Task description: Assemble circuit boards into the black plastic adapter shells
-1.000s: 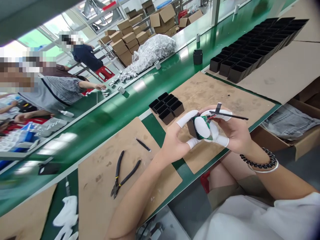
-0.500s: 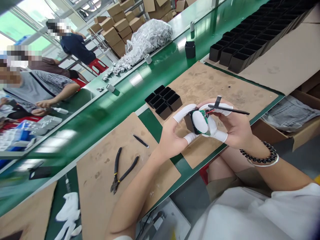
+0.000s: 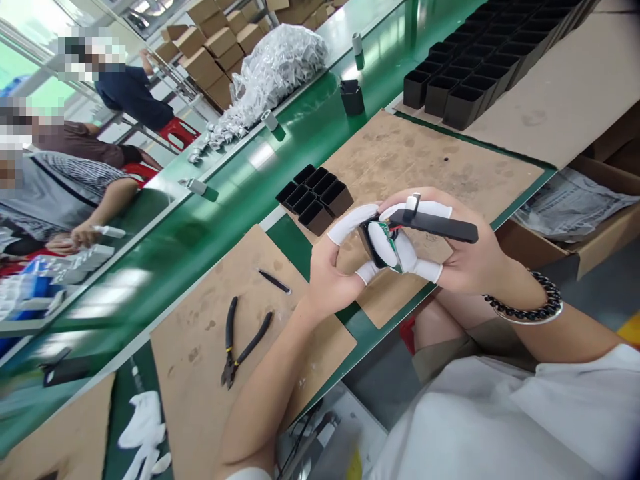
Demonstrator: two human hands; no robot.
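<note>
Box (image 3: 367, 244) (blk, squarish) gripped by L hand (image 3: 331, 270), wht-oval PCB (image 3: 383, 244) by R hand (image 3: 467, 267).

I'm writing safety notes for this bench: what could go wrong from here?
The thin red wires beside the green board might get pinched or tugged, as the right hand's covered fingers crowd around them.

The black strip juts out over that hand, so it could snag or pull on something.

The pliers lie with handles spread beside the left forearm, which might knock them.
</note>
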